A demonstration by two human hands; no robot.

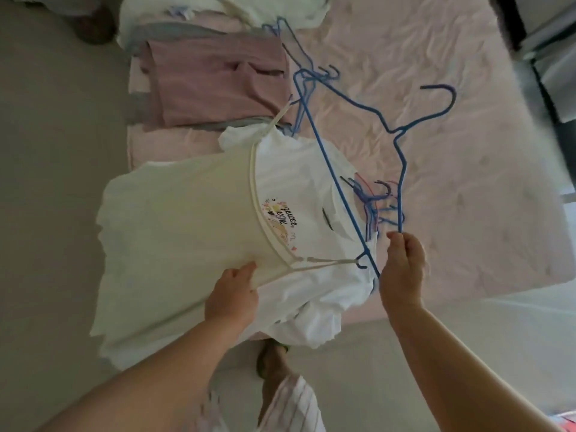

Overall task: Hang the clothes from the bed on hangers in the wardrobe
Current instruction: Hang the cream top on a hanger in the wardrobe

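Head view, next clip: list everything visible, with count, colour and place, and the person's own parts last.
Blue hanger: one, lifted over the bed, corner in the right hand's grip.
Other hangers: several, blue, tangled on the sheet; more by the shirt's collar.
White T-shirt: one, printed front, on a white hanger, at the bed's near edge.
Folded clothes: stack, mauve and grey, far left of the bed.
Bed sheet: one, pale pink.
Floor: grey, left of the bed.
Left hand: holds the white hanger's end.
Right hand: pinches the blue hanger.
Foot: one visible, on the floor below.
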